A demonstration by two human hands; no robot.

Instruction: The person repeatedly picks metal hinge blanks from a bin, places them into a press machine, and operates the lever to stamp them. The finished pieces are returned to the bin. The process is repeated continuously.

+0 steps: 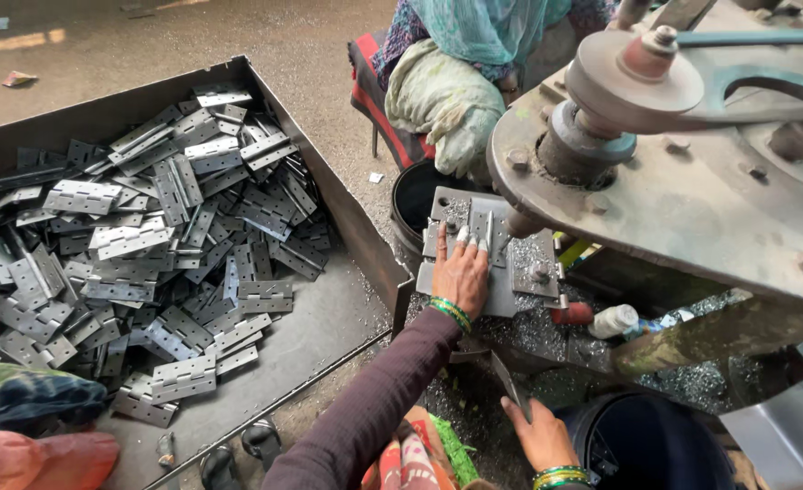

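Fingers of the left hand lie together, pressing a hinge flat on the press bed. Right hand pinches a metal strip, fingers clamped.

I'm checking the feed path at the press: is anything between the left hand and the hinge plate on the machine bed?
Nothing visible: the left hand rests directly on the hinge plate, fingertips touching it.

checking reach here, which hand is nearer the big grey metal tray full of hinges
Left. The left hand rests on the press's grey metal plate, just right of the big grey metal tray; the right hand sits lower and farther right.
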